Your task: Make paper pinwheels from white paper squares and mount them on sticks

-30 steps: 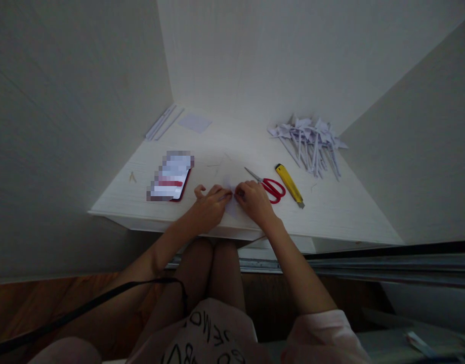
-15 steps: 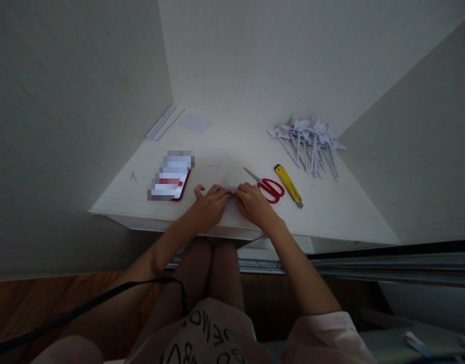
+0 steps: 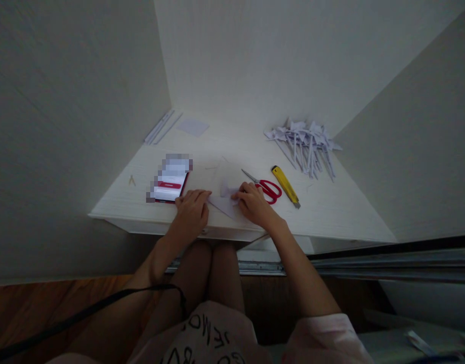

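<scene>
A small piece of white folded paper (image 3: 223, 205) lies on the tabletop near its front edge, with a pointed end toward the left. My left hand (image 3: 192, 211) is closed at that pointed end, palm down, its thumb hidden underneath. Its outer finger is beside the lower corner of the phone (image 3: 167, 191). My right hand (image 3: 252, 203) pinches the paper's right part, thumb and fingers together. Just behind my right hand lie scissors with red handles (image 3: 270, 191), partly covered by it. A yellow utility knife (image 3: 284, 184) lies further right.
A pile of folded paper shapes on paper sticks (image 3: 306, 141) lies at the back right. Several rolled paper sticks (image 3: 160, 127) and a flat paper square (image 3: 193, 127) are at the back left. Walls enclose the white tabletop (image 3: 342, 212) on three sides.
My left hand has moved left, away from my right hand, toward the phone. More of the folded paper shows between the hands. My right hand has barely moved.
</scene>
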Action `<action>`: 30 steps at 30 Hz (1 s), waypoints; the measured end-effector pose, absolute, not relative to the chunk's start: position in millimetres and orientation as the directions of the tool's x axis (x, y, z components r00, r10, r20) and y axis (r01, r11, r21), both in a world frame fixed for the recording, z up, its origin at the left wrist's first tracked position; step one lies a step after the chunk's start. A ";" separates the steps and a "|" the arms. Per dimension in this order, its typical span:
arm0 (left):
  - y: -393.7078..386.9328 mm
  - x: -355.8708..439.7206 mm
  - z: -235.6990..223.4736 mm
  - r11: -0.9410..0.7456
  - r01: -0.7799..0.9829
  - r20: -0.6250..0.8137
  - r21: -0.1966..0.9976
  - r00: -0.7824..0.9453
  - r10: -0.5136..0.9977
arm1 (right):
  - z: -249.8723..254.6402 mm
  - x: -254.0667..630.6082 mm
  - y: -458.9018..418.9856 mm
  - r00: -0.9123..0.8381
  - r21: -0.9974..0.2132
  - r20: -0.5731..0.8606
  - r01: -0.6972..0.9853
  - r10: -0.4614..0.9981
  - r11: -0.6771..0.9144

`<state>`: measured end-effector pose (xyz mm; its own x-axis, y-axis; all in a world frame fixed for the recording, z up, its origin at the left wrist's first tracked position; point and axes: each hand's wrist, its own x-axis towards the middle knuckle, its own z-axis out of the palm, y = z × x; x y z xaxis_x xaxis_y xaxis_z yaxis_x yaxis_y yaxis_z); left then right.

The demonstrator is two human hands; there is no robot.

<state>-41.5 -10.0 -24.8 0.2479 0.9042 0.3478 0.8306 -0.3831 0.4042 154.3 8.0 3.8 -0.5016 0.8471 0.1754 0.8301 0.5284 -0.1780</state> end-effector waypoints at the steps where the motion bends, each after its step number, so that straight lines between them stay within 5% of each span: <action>1: -9.6 -40.6 -25.5 -0.388 0.831 0.341 0.398 0.258 0.904 | 3.7 154.9 8.3 -0.502 -0.188 0.170 0.828 0.848 0.528; 6: -9.7 -34.4 -21.7 -0.425 0.831 0.345 0.360 0.304 0.888 | 4.5 155.8 10.3 -0.513 -0.194 0.161 0.821 0.843 0.537; 12: -2.2 -21.4 -22.0 -0.648 0.733 0.333 0.208 0.570 0.751 | 4.8 155.9 8.5 -0.503 -0.174 0.162 0.832 0.849 0.527; 20: 6.2 -18.9 -21.4 -0.658 0.727 0.320 0.196 0.587 0.743 | -1.1 153.2 7.5 -0.463 -0.184 0.178 0.851 0.868 0.491; 30: 3.0 -20.0 -21.6 -0.658 0.731 0.308 0.179 0.594 0.743 | -5.0 154.3 -30.3 -0.204 -0.562 0.372 0.727 0.905 0.395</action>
